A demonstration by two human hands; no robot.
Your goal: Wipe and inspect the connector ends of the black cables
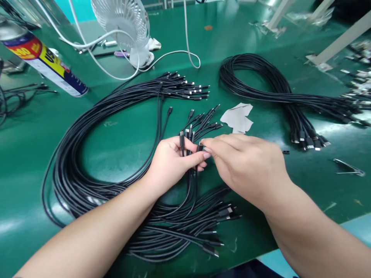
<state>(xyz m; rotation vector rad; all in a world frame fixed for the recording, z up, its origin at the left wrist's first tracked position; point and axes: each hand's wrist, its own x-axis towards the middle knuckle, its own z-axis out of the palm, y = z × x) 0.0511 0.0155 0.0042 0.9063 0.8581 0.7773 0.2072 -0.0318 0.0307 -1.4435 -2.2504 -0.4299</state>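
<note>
My left hand is closed around several black USB cables, whose plug ends poke up between thumb and fingers. My right hand pinches at the tip of one black cable plug that the left thumb presses against; whether it grips the plug itself or something small on it is hidden by the fingers. A large looped bundle of black cables lies around and beneath my left forearm. More plug ends fan out beyond my hands, and others lie nearer to me.
A second black cable bundle lies crossed at the right. Torn whitish paper sits beyond my right hand, with tweezers farther right. A white fan and a spray can stand at the back left of the green table.
</note>
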